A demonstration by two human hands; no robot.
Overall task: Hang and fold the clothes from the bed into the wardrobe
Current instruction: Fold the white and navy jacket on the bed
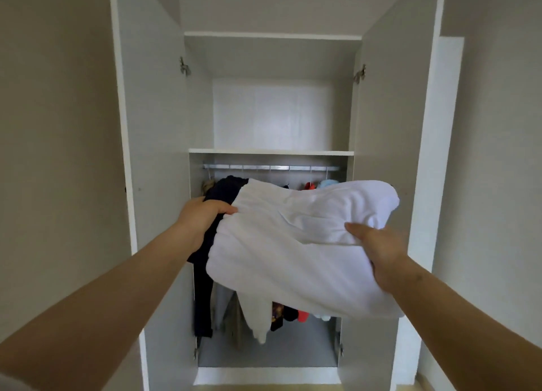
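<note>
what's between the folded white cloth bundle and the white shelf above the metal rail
Nothing visible. The left hand and right hand hold the folded white cloth bundle below the white shelf.

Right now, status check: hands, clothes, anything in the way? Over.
Stack gripped by left hand and right hand: white folded garment over dark garment. Held below wardrobe shelf, doors open. Behind it, hanging clothes on rail.

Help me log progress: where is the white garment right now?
In the head view, the white garment is centre-right, held between the left hand and right hand in front of the open wardrobe, just below its hanging rail.
</note>
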